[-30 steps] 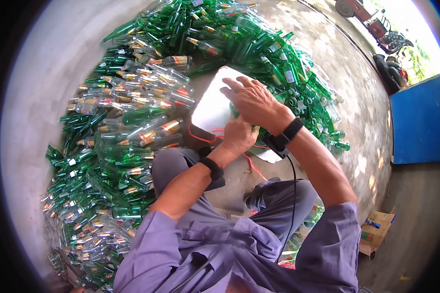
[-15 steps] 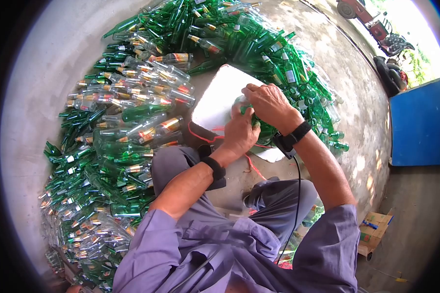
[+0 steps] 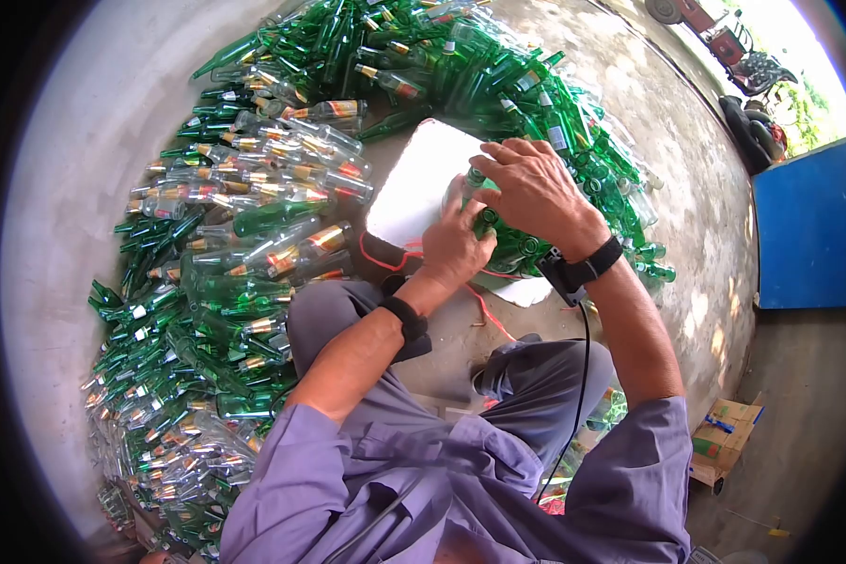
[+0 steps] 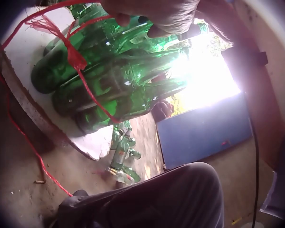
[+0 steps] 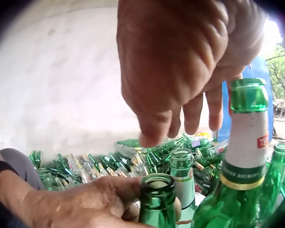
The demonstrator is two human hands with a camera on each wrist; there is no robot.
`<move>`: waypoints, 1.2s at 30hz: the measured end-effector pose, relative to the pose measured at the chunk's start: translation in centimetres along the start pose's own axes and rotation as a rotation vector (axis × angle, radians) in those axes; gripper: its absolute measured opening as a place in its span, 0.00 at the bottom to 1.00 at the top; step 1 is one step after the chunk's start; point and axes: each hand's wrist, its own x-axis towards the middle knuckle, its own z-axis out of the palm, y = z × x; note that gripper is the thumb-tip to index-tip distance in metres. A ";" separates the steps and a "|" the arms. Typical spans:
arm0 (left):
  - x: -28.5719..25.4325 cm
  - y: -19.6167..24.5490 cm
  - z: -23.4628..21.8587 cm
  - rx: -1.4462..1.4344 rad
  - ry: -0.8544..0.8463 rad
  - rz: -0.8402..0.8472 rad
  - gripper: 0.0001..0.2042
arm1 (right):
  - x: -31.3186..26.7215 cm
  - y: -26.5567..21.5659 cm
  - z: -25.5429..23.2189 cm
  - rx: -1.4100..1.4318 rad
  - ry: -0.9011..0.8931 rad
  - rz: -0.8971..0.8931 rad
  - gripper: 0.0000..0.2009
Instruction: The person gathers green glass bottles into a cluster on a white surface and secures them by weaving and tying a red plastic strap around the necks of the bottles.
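Note:
A bundle of green glass bottles (image 4: 118, 85) stands on a white board (image 3: 409, 188), with red string (image 4: 88, 88) round it. At the bundle's top, my left hand (image 3: 456, 246) grips a green bottle neck (image 5: 157, 199), thumb on one side and a fingertip showing on the other. My right hand (image 3: 540, 193) is above the bottles, palm down, its fingers extended downward. Below its thumb and fingers, a second green bottle neck (image 5: 182, 161) stands with its mouth open. A taller labelled green bottle (image 5: 247, 137) rises beside them in the right wrist view.
Many green and clear bottles (image 3: 282, 169) lie piled along the wall at left and far side. Red string (image 3: 489, 315) trails across the floor near my crossed legs. A blue panel (image 3: 808, 235) and a cardboard box (image 3: 724, 442) are at right.
My right hand has drawn back from over the left hand, toward the right, exposing bottle necks between the hands. The left hand stays at the bundle, its fingers shifted slightly.

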 end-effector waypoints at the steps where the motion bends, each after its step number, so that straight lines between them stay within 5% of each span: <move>1: 0.0 -0.1 0.1 0.000 0.000 0.000 0.32 | -0.2 0.5 0.3 0.000 0.000 0.001 0.16; 19: 0.5 -0.3 0.1 -0.034 0.001 -0.001 0.25 | -1.0 2.0 7.0 0.124 0.099 0.019 0.39; 36: 1.2 -0.6 -2.2 -0.101 -0.030 0.158 0.29 | -1.7 1.7 6.5 0.196 0.057 0.104 0.41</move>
